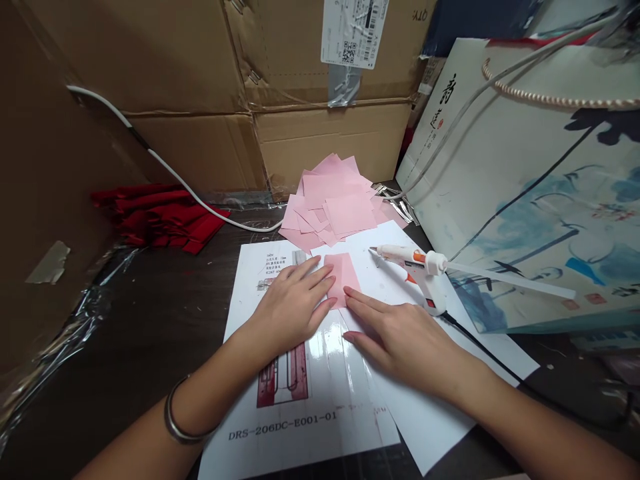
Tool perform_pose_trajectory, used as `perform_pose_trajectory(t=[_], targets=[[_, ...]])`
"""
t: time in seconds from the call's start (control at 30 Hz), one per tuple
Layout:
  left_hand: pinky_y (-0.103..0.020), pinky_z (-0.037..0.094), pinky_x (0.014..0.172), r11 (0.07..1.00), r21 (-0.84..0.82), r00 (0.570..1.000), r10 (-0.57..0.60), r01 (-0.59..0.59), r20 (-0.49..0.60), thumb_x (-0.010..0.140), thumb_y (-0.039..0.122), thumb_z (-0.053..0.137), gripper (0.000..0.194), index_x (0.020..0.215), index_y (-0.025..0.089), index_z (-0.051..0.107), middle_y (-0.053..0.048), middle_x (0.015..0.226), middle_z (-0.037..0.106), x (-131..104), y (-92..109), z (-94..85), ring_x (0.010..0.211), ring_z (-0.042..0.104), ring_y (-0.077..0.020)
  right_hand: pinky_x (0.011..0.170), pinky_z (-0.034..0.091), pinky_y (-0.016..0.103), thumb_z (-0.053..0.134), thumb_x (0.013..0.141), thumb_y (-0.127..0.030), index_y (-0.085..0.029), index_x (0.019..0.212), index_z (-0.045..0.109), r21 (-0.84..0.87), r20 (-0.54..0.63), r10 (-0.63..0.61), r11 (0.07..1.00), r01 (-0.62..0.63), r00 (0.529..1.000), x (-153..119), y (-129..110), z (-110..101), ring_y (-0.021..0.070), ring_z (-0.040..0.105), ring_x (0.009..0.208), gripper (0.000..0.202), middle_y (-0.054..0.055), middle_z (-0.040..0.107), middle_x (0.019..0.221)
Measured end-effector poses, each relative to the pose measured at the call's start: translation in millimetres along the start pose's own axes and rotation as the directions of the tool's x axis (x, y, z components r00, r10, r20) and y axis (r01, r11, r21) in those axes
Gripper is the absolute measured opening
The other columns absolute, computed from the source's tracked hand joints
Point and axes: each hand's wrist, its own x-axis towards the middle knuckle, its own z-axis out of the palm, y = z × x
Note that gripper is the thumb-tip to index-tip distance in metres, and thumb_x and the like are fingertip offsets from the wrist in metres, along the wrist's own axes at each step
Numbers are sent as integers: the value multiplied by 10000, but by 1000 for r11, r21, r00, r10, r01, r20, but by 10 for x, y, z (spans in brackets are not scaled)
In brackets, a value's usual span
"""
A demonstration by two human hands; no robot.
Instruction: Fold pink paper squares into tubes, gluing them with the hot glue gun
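Note:
A small pink paper piece (341, 268) lies on white sheets, with what looks like a lengthwise crease. My left hand (293, 303) rests flat, fingers spread, its fingertips on the pink piece's left side. On the other side, my right hand (400, 333) has outstretched fingers touching the piece's lower right edge, thumb apart from them. Under my left hand is a printed sheet (280, 433) with a picture and the text "DRS-206DC-E001-01". A white glue gun (425, 270) with an orange trigger and a glue stick in its back lies just beyond my right hand.
Pink paper pieces (333, 193) are heaped at the back, beside small metal-looking strips (397, 200). Folded red pieces (160, 217) lie at the left. Cardboard (330, 143) walls the back, and a white paper bag (525, 167) stands right. A white cable (185, 187) hangs across.

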Motion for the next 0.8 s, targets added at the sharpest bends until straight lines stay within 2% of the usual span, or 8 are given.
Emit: perform_pose_trajectory(t=[0.1,0.2,0.4,0.5,0.6,0.8], targets=[[-478,357,1086,999,-30,999,25,-24,29,989,309,384,413,1326,120,529,-105,1426,516,9,9,32,1384,384,-266,747,577,508,450,962,-393,-197,1296,539,7,9,-22,1000,22,1000,13,-4,-18,335,681,1019,397,50,463,1466],[-474,346,1106,998,-67,999,1,2,38,989,316,401,432,1361,115,490,-114,1435,504,2,12,56,1370,411,-251,727,578,493,451,962,-380,-199,1267,549,3,13,-30,1000,30,999,28,-2,-37,330,682,1017,368,44,479,1459],[-453,417,1058,999,-41,999,2,-4,-47,970,309,446,393,1279,97,567,-136,1356,575,13,42,76,1290,494,-279,663,563,430,448,968,-361,-203,1277,541,-32,-13,-79,996,79,997,22,44,-20,284,709,928,359,28,509,1440],[-452,432,1046,1000,-1,997,15,-15,-76,970,297,439,385,1247,75,587,-157,1326,595,24,60,81,1304,482,-298,612,535,408,443,971,-373,-206,1300,530,-76,-43,-94,993,90,995,34,62,9,264,723,829,379,40,521,1430],[-452,436,1043,999,17,996,39,-38,-76,985,286,400,384,1243,68,583,-168,1325,595,30,61,85,1332,459,-293,577,498,378,434,973,-375,-194,1227,574,-81,-47,-107,991,103,993,61,55,13,244,718,774,342,48,577,1375],[-446,435,1045,998,-39,997,50,-52,-65,976,300,414,398,1240,56,584,-171,1311,604,34,6,94,1290,507,-278,557,449,356,434,974,-359,-199,1125,618,-70,-51,-98,993,94,994,96,46,-18,223,702,732,286,33,640,1288]])
